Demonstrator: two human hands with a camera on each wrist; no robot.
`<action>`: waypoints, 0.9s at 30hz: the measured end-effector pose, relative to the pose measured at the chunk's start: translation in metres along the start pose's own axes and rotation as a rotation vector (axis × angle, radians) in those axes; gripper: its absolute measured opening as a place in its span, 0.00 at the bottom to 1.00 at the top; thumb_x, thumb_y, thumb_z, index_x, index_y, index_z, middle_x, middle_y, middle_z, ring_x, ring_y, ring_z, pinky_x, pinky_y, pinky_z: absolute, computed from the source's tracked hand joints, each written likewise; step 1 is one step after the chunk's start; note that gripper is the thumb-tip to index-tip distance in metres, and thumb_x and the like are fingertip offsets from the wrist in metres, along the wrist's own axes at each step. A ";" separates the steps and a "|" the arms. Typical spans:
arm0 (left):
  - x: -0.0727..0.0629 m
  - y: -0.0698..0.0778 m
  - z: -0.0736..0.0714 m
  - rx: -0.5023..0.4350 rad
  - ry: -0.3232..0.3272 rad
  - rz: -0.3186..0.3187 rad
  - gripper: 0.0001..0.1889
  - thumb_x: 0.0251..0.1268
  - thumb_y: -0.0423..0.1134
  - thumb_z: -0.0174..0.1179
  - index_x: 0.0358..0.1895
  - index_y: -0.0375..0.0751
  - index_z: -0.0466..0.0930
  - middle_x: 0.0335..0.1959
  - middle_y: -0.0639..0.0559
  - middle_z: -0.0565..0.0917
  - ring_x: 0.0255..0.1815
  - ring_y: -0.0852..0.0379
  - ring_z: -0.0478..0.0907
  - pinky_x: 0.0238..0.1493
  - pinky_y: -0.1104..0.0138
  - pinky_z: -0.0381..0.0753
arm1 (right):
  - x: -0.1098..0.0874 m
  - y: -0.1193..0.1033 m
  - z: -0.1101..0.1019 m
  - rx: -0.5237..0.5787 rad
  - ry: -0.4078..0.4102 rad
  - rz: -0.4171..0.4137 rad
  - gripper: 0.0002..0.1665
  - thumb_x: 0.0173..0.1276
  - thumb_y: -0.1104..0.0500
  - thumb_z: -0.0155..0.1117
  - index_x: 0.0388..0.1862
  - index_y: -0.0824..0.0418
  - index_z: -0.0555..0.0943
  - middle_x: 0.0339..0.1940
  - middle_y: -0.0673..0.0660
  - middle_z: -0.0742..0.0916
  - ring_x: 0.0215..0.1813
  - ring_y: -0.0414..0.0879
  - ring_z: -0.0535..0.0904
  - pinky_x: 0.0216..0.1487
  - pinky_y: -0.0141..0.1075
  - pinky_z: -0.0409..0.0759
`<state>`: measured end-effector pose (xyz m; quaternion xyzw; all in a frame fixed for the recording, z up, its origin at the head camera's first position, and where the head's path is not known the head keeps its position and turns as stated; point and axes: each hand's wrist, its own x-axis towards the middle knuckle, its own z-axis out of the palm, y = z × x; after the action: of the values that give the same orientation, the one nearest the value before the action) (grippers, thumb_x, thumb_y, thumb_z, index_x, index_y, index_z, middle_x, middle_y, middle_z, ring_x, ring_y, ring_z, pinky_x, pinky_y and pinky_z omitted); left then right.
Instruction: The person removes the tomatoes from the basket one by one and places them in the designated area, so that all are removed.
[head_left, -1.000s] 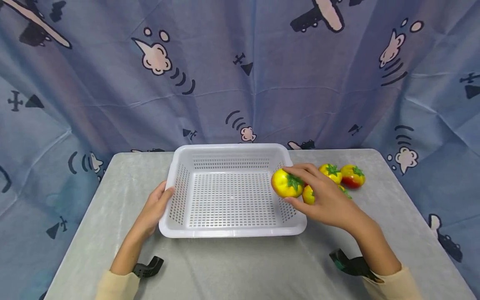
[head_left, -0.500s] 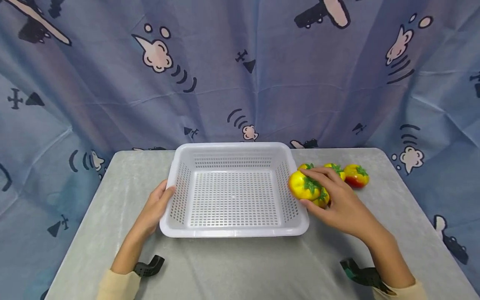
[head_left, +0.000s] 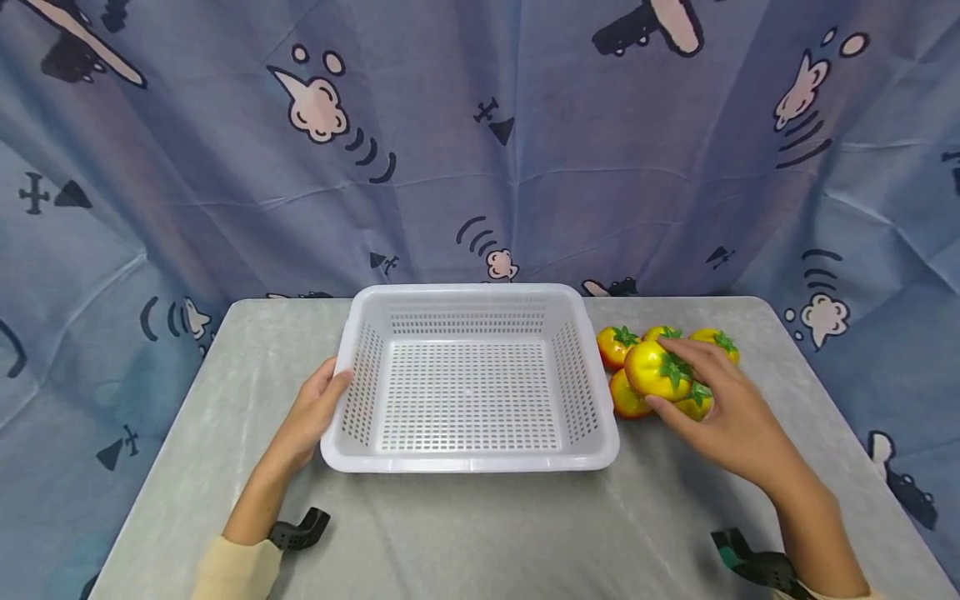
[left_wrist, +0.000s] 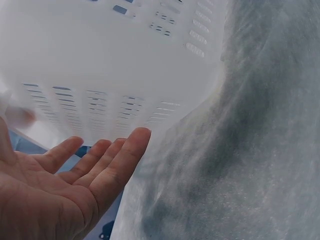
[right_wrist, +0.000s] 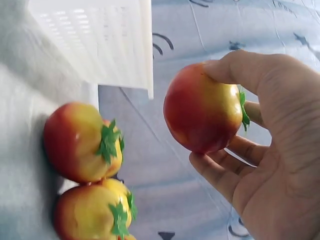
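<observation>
A white perforated plastic basket stands on the table. My left hand holds its left side, thumb over the rim; the left wrist view shows the fingers fairly straight against the outer wall. My right hand grips a yellow-red tomato with a green leafy top, thumb on one side and fingers on the other. This tomato is raised to the right of the basket, above several similar tomatoes on the table. In the right wrist view, the held tomato is apart from the lower tomatoes.
The grey tabletop extends in front of the basket and to both sides. A blue patterned curtain hangs behind the table. Each wrist wears a black strap-like mount.
My right hand has carried the tomato rightward, from over the basket's right rim to above the other tomatoes. My left hand and the basket have stayed in place.
</observation>
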<state>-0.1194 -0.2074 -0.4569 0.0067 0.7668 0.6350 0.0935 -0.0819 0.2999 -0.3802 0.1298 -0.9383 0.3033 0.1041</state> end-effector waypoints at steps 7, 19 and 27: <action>0.000 -0.001 0.000 0.009 -0.001 0.006 0.29 0.89 0.44 0.38 0.84 0.36 0.54 0.70 0.24 0.74 0.59 0.37 0.86 0.48 0.66 0.91 | -0.008 0.016 -0.006 0.004 0.054 0.034 0.48 0.62 0.60 0.83 0.79 0.52 0.72 0.71 0.66 0.77 0.67 0.66 0.75 0.57 0.02 0.57; 0.001 -0.003 0.000 0.001 -0.018 0.004 0.29 0.89 0.44 0.38 0.84 0.36 0.53 0.70 0.24 0.74 0.58 0.40 0.86 0.47 0.67 0.91 | -0.019 0.041 -0.011 -0.006 0.108 0.126 0.47 0.66 0.58 0.79 0.81 0.54 0.69 0.73 0.70 0.75 0.68 0.69 0.72 0.59 0.05 0.55; 0.000 0.000 0.000 0.002 -0.003 -0.001 0.29 0.89 0.44 0.38 0.83 0.35 0.55 0.69 0.24 0.75 0.55 0.47 0.86 0.47 0.68 0.90 | -0.017 0.058 -0.013 -0.027 0.132 0.120 0.45 0.66 0.59 0.79 0.80 0.59 0.70 0.69 0.72 0.76 0.65 0.70 0.73 0.52 0.02 0.55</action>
<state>-0.1198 -0.2076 -0.4571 0.0075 0.7674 0.6341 0.0949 -0.0825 0.3559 -0.4061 0.0515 -0.9395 0.3041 0.1489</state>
